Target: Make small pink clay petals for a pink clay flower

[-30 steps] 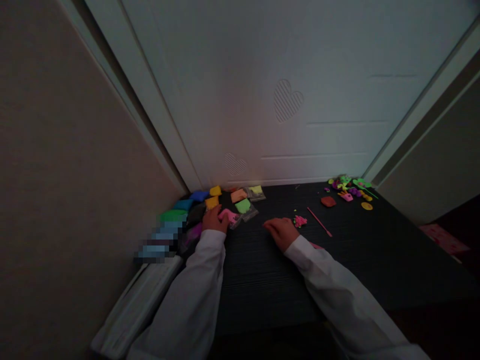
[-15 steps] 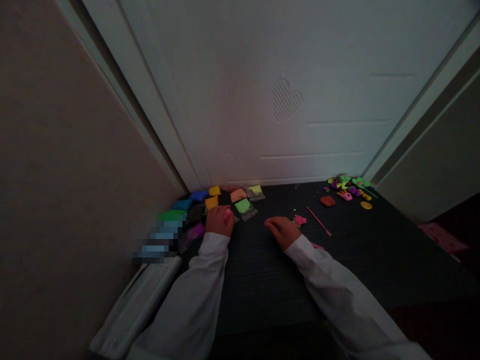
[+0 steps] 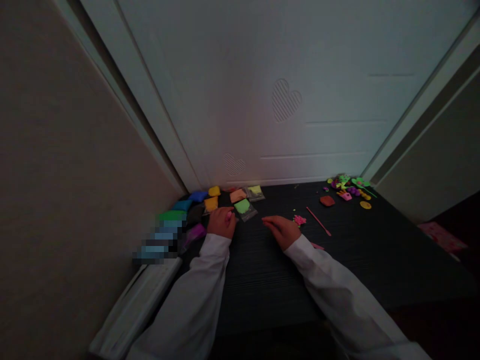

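Note:
My left hand (image 3: 221,223) is closed around a lump of pink modelling clay (image 3: 228,216), part of which shows between thumb and fingers. To its right, my right hand (image 3: 282,230) is held in a pinch over the dark table. Whatever sits between those fingertips is too small to make out. A little pile of pink clay bits (image 3: 299,220) lies just beyond the right wrist, with a pink modelling stick (image 3: 318,221) beside it. Another pink piece (image 3: 317,246) is partly hidden by the right sleeve.
Bags of coloured clay, among them a light green one (image 3: 243,206) and a purple one (image 3: 195,232), line the table's left and back. A white case (image 3: 137,305) lies front left. Finished clay figures (image 3: 345,194) and a flat red piece (image 3: 327,200) sit back right. A white door (image 3: 232,100) stands behind.
My right hand has shifted slightly left, its fingertips still pinched. My left hand has turned a little and still holds the pink clay.

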Action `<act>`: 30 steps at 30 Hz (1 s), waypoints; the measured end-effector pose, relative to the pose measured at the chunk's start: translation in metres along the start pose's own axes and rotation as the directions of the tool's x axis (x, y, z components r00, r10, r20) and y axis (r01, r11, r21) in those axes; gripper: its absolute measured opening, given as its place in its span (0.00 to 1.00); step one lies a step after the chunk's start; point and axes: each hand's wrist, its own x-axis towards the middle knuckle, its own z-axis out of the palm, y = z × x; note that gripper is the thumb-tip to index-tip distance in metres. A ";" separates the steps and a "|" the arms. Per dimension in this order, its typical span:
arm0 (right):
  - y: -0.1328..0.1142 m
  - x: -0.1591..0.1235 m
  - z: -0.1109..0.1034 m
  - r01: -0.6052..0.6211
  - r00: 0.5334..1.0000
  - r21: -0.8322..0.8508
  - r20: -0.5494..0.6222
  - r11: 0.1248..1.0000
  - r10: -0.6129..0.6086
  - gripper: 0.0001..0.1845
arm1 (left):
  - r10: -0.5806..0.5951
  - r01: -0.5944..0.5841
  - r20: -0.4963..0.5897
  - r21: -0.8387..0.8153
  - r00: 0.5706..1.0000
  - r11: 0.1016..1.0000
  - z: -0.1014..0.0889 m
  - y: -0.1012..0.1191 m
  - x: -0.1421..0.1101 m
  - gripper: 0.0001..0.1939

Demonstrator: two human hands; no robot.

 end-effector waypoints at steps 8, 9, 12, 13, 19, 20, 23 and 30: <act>-0.004 0.000 -0.004 -0.042 0.999 -0.025 -0.032 0.999 0.042 0.11 | 0.025 -0.025 -0.008 -0.014 1.000 1.000 0.000 0.000 0.000 0.11; -0.004 0.001 -0.004 -0.039 0.999 -0.018 -0.036 0.999 0.038 0.10 | 0.028 -0.028 -0.010 -0.015 1.000 0.999 0.000 0.000 0.000 0.11; -0.002 0.001 -0.002 -0.016 0.999 0.007 -0.037 1.000 0.017 0.08 | 0.031 -0.031 -0.023 -0.021 0.999 0.999 0.001 0.000 0.000 0.11; -0.002 0.001 -0.002 -0.009 0.999 0.011 -0.030 1.000 0.010 0.08 | 0.030 -0.031 -0.029 -0.023 0.999 0.999 0.001 0.000 0.000 0.11; -0.003 0.000 -0.004 -0.030 0.999 -0.003 -0.011 1.000 0.030 0.11 | 0.037 -0.038 -0.033 -0.032 0.999 0.999 0.000 0.001 0.000 0.10; -0.003 0.000 -0.004 -0.034 0.999 -0.005 -0.016 0.999 0.034 0.11 | 0.036 -0.037 -0.033 -0.032 0.999 0.999 0.000 0.001 0.000 0.10; -0.003 0.000 -0.003 -0.040 0.999 -0.003 -0.036 0.999 0.040 0.10 | 0.034 -0.035 -0.034 -0.030 0.999 0.999 0.000 0.000 0.000 0.10; -0.002 0.000 -0.005 -0.003 1.000 0.019 -0.027 1.000 0.004 0.09 | 0.034 -0.036 -0.044 -0.038 0.998 0.999 0.001 -0.001 -0.001 0.10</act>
